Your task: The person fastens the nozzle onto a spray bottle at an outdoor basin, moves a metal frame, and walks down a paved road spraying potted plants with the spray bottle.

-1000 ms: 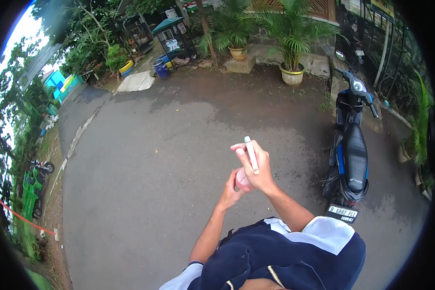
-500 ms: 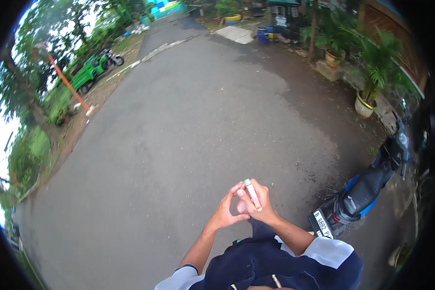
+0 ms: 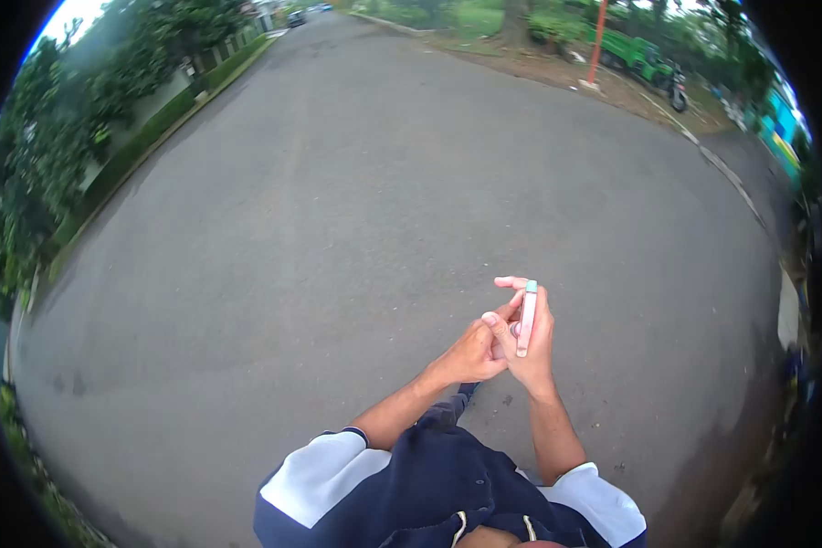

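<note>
My right hand (image 3: 541,342) grips a slim pale-pink, green-tipped, plastic-looking stick (image 3: 525,324), likely light, stiff, best held mid-length; whether my left hand (image 3: 471,353), at its eight o'clock, grips, I cannot tell.

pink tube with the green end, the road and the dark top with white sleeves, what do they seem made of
Pink tube: probably plastic, smooth, going by its clean, straight edges; too small to be sure. Road: looks like asphalt, matte and fine-grained, from its dull grey surface. Dark top: fabric, seemingly matte, since it folds softly; the fibre can't be told.
</note>
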The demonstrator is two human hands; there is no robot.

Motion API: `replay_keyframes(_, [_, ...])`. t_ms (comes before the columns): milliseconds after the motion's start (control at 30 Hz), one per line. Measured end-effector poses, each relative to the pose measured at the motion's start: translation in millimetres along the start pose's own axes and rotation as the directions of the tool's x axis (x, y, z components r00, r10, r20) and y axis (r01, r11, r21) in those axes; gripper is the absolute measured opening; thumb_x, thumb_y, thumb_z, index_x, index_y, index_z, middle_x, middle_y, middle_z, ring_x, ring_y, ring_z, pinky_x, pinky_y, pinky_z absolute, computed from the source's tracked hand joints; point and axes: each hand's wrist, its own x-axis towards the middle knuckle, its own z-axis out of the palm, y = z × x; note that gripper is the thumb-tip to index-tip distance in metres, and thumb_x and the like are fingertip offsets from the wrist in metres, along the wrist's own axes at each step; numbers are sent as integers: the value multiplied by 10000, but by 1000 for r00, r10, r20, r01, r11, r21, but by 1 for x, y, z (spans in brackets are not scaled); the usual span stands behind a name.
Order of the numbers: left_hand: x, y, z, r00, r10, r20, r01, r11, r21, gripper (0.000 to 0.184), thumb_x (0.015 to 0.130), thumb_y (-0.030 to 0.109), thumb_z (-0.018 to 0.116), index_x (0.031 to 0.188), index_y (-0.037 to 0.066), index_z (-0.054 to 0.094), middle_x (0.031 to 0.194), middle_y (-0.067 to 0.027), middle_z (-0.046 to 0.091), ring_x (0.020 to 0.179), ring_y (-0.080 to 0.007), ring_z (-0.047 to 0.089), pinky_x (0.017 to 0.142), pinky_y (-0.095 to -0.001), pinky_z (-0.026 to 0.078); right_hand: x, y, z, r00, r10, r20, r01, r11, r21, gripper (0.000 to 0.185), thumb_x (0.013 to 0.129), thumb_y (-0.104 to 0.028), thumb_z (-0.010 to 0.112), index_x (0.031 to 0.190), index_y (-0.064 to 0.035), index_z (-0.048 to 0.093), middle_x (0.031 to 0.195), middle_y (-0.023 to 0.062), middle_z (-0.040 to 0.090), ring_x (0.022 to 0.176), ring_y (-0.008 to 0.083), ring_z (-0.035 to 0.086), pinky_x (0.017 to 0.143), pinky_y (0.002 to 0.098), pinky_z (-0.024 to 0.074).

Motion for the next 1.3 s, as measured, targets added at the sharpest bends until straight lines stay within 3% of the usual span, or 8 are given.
replay_keyframes(100, [-87, 63, -86, 977, -4, -212, 32, 991, 128, 789, 920, 114, 777, 1621, 5, 431, 1316, -142, 671, 1170, -255, 698, 1012, -412, 570, -22, -65, 99, 948, 10, 317, -90, 967, 239, 635, 831, -262, 987, 1232, -51, 542, 1405, 147, 645, 1079, 211, 632, 859, 375, 548])
replay_keyframes(267, [-267, 167, -189, 777, -8, -630, 165, 967, 192, 821, 912, 187, 807, 1619, 8, 431, 1398, -166, 671, 1189, -282, 725, 1063, -440, 559, -70, -120, 260, 518, -368, 772, 57, 915, 398, 1617, 622, -487, 1073, 1765, -91, -1, 1836, 221, 64, 1647, 445, 280, 1318, 601, 302])
replay_keyframes(400, [-429, 237, -246, 531, 125, -838, 264, 915, 304, 753, 885, 168, 800, 1548, 11, 480, 1272, -132, 669, 1117, -236, 721, 1035, -408, 562, -177, -161, 401, 164, -376, 912, -563, 723, 400, 1500, 628, -372, 1086, 1749, -76, 135, 1778, 221, 289, 1608, 394, 381, 1295, 562, 349])
replay_keyframes(633, [-688, 365, -281, -79, 310, -948, 564, 798, 214, 545, 886, 130, 760, 1383, 27, 562, 1362, -131, 666, 1155, -205, 704, 1026, -417, 566, -401, -306, 652, -188, -613, 768, -342, 773, 534, 889, 677, -234, 1020, 1433, -38, 595, 1215, 145, 767, 1107, 270, 765, 971, 436, 606])
replay_keyframes(767, [-785, 465, -268, -332, 515, -790, 798, 600, 56, 338, 944, 151, 794, 1207, 2, 642, 1129, -109, 738, 1096, -209, 736, 978, -400, 585, -516, -404, 711, -367, -777, 511, -519, 627, 581, 850, 703, -325, 1002, 1403, -45, 610, 1196, 187, 775, 1096, 346, 784, 953, 452, 611])
replay_keyframes(900, [-882, 469, -254, -697, 610, -377, 641, 766, 53, 220, 1020, 207, 796, 1059, 24, 680, 929, -61, 732, 868, -138, 699, 784, -325, 558, -627, -453, 743, -590, -680, 436, -476, 728, 493, 758, 714, -374, 988, 1277, -21, 624, 1174, 237, 769, 1093, 387, 780, 952, 479, 610])
replay_keyframes(1100, [-979, 484, -208, -724, 683, 90, 684, 729, -25, 224, 1102, 208, 696, 1059, -9, 665, 1077, -152, 798, 1041, -209, 764, 975, -395, 606, -752, -494, 792, -796, -601, -69, -562, 693, 452, 774, 744, -414, 961, 1264, 27, 595, 1149, 288, 753, 1084, 429, 770, 916, 495, 605])
replay_keyframes(1300, [-1018, 485, -174, -657, 658, 369, 686, 724, -70, 313, 1133, 248, 651, 917, 24, 614, 716, -56, 625, 664, -171, 675, 644, -349, 606, -814, -551, 803, -738, -518, -432, -665, 665, 340, 798, 753, -417, 960, 1279, 47, 577, 1144, 300, 752, 1103, 428, 770, 937, 488, 611])
